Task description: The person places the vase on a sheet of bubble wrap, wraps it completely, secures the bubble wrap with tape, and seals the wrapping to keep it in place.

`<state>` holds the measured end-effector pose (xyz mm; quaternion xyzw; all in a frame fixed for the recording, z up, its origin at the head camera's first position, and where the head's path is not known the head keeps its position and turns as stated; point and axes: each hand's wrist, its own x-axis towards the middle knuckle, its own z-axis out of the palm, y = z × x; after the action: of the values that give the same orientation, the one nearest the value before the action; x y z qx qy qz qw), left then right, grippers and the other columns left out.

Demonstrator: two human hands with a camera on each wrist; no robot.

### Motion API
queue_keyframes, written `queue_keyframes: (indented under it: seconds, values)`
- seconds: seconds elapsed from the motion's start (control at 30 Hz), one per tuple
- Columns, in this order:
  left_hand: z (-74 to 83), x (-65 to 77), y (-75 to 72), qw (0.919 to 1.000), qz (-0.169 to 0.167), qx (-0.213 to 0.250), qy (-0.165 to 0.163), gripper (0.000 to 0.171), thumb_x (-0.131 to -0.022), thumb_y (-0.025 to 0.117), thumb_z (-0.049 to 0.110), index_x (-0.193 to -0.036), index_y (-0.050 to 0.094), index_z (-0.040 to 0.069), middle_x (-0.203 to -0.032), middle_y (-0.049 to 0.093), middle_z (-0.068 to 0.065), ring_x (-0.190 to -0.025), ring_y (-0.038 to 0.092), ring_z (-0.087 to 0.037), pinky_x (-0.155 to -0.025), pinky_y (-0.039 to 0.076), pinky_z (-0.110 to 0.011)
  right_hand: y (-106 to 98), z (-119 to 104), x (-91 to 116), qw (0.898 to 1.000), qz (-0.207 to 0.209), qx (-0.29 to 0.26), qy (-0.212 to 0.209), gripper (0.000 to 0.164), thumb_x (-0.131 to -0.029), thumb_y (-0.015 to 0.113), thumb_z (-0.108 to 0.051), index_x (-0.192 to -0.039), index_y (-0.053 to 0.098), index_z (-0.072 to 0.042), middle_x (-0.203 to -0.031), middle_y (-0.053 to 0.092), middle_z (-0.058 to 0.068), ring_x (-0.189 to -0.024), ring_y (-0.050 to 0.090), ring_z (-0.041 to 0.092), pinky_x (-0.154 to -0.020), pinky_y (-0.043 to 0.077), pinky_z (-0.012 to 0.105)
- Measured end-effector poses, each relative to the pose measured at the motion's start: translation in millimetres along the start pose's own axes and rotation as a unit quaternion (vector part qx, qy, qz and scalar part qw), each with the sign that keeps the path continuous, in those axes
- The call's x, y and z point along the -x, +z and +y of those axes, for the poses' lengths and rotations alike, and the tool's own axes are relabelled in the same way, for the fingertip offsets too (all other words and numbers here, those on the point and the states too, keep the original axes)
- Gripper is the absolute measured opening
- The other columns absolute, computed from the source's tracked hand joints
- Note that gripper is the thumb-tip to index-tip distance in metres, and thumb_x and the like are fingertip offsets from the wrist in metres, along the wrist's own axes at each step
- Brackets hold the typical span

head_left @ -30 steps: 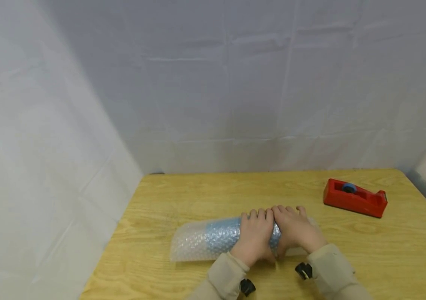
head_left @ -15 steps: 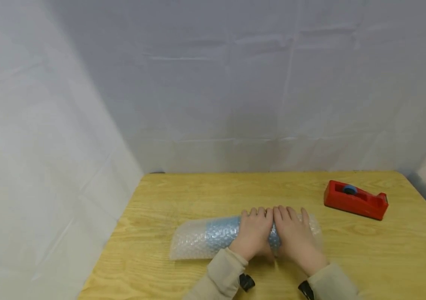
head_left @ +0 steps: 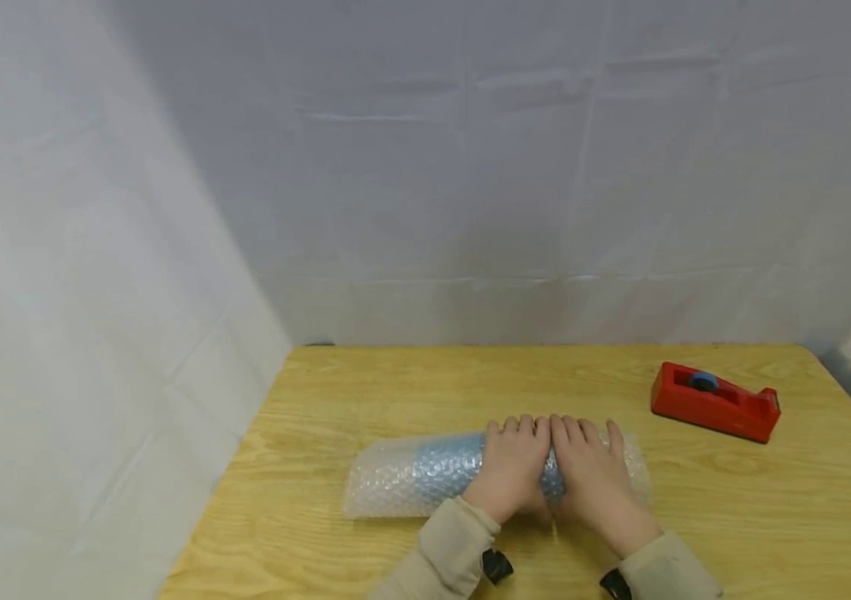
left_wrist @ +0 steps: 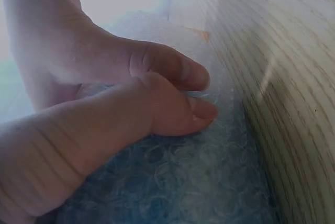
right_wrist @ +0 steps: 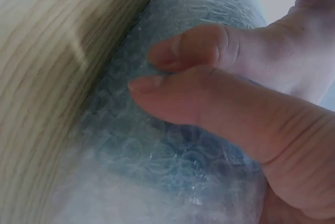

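Observation:
A roll of bubble wrap (head_left: pixel 383 483) lies crosswise on the table, with something blue (head_left: pixel 446 467) showing through its middle. My left hand (head_left: pixel 511 471) grips the roll just right of its middle, fingers over the top. Right beside it, my right hand (head_left: pixel 596 483) holds the roll the same way, little finger spread a bit. Both wrist views show the left thumb (left_wrist: pixel 110 130) and right thumb (right_wrist: pixel 209 101) side by side, pressing the near side of the wrap (right_wrist: pixel 172 150). The wrapped object's kind is hidden under the plastic and hands.
A red tape dispenser (head_left: pixel 716 404) with a small blue-cored roll (head_left: pixel 703 382) stands at the back right of the wood-grain table (head_left: pixel 305 400). White sheeting (head_left: pixel 410 208) hangs behind the table and along its left side.
My right hand has turned straighter over the roll, its fingers now lying along the top, and more of the roll's right end shows. The left hand keeps its hold.

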<state>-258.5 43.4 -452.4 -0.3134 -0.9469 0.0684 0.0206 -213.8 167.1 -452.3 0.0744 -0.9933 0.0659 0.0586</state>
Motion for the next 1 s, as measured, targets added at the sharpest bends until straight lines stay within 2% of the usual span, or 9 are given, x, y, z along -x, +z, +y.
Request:
queue_keyframes:
  seconds: [0.1, 0.3, 0.53, 0.67, 0.83, 1.0]
  values:
    - [-1.1, -1.7, 1.1, 1.0, 0.001, 0.006, 0.007, 0.127, -0.043, 0.086, 0.075, -0.147, 0.039, 0.019, -0.131, 0.055, -0.002, -0.117, 0.054, -0.021, -0.097, 0.045, -0.046, 3.6, -1.8, 2.2, 1.0, 0.018, 0.012, 0.001, 0.124, -0.048, 0.098, -0.046, -0.144, 0.04, 0.006, -0.142, 0.046, 0.025, -0.129, 0.04, 0.046, -0.105, 0.017, 0.074]
    - [-4.1, -5.6, 2.4, 0.9999, -0.009, 0.005, 0.006, 0.12, -0.046, 0.086, 0.074, -0.144, 0.042, 0.021, -0.127, 0.056, 0.0, -0.112, 0.054, -0.019, -0.093, 0.046, -0.043, 14.1, -4.5, 1.3, 0.997, 0.072, 0.02, -0.002, 0.118, -0.045, 0.093, -0.055, -0.136, 0.048, 0.004, -0.132, 0.052, 0.023, -0.123, 0.045, 0.043, -0.103, 0.021, 0.072]
    - [-7.8, -8.4, 1.7, 0.9992, -0.02, 0.034, -0.01, 0.118, -0.047, 0.086, 0.073, -0.144, 0.043, 0.02, -0.129, 0.055, -0.001, -0.116, 0.052, -0.022, -0.098, 0.044, -0.045, 9.1, -2.3, -7.1, 0.998, 0.059, 0.004, -0.007, 0.111, -0.046, 0.094, -0.054, -0.133, 0.051, 0.0, -0.128, 0.055, 0.019, -0.115, 0.05, 0.042, -0.1, 0.025, 0.073]
    - [-8.0, -6.5, 0.7, 0.9992, -0.002, 0.037, -0.015, 0.117, -0.046, 0.087, 0.073, -0.141, 0.044, 0.019, -0.128, 0.054, -0.003, -0.118, 0.05, -0.026, -0.097, 0.045, -0.047, 6.4, -1.4, -10.0, 0.999, 0.042, 0.0, -0.004, 0.112, -0.046, 0.094, -0.055, -0.134, 0.051, -0.001, -0.128, 0.054, 0.018, -0.114, 0.05, 0.042, -0.1, 0.025, 0.073]
    - [-3.7, 2.3, -1.6, 0.9994, 0.025, 0.017, -0.017, 0.114, -0.047, 0.086, 0.073, -0.14, 0.046, 0.019, -0.127, 0.054, -0.003, -0.115, 0.051, -0.027, -0.094, 0.046, -0.047, 3.4, -0.7, -9.6, 1.0, 0.025, 0.007, -0.003, 0.111, -0.048, 0.092, -0.057, -0.134, 0.05, -0.001, -0.128, 0.053, 0.018, -0.114, 0.05, 0.042, -0.1, 0.025, 0.073]
    - [4.4, 11.0, -2.4, 0.9971, 0.063, -0.027, -0.032, 0.108, -0.056, 0.081, 0.075, -0.141, 0.048, 0.016, -0.128, 0.055, -0.004, -0.116, 0.052, -0.028, -0.096, 0.045, -0.049, 1.7, 0.2, -9.5, 1.0, 0.031, 0.003, -0.001, 0.104, -0.05, 0.094, -0.05, -0.132, 0.052, -0.001, -0.126, 0.054, 0.018, -0.113, 0.051, 0.042, -0.099, 0.026, 0.073]
